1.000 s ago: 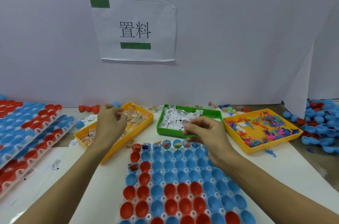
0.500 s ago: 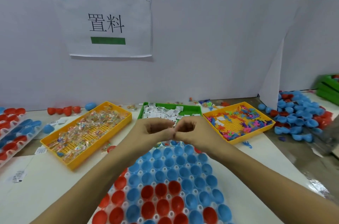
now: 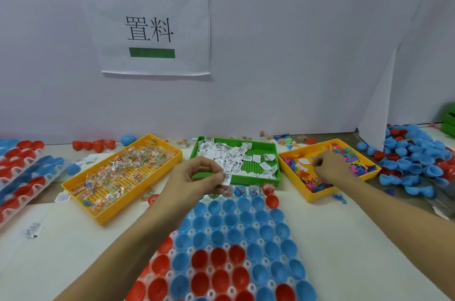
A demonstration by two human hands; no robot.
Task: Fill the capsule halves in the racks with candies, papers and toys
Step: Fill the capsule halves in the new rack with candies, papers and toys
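A clear rack of open blue and red capsule halves lies in front of me; a few halves in its far row hold items. My left hand hovers over that far row and pinches a small white paper slip. My right hand reaches into the right yellow tray of colourful plastic toys, fingers curled onto the pile; what they hold is hidden. The green tray of paper slips sits between the hands. The left yellow tray holds wrapped candies.
More filled racks lie at the far left. A heap of loose blue and red capsule halves sits at the right. Loose red halves and a blue one lie by the white back wall. A paper sign hangs above.
The two hands, joined over the rack half a second ago, have parted. My right hand moved right into the toy tray; my left hand stayed over the far row holding the paper.
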